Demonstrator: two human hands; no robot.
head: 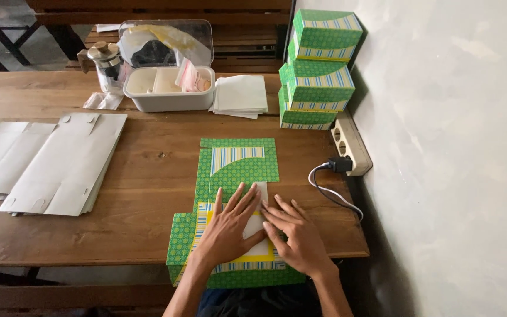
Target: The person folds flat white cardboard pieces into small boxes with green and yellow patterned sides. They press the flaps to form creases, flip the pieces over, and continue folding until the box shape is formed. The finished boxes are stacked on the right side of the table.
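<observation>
Item, lower centre of frame: green patterned box blank [236, 167], lying flat on wooden table [148, 176]. Left hand [227, 226] and right hand [297, 238] pressing it with flat, spread palms, gripping nothing. Best handled with even, firm pressure along the crease, edges squared.

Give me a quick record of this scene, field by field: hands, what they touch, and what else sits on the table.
left hand: flat, fingers spread, on the white sheet
right hand: flat, pressing beside it
under hands: unfolded green patterned carton
table left: stack of flat grey carton blanks
table back: white lidded container, white paper stack
by wall: three stacked green boxes, power strip
</observation>
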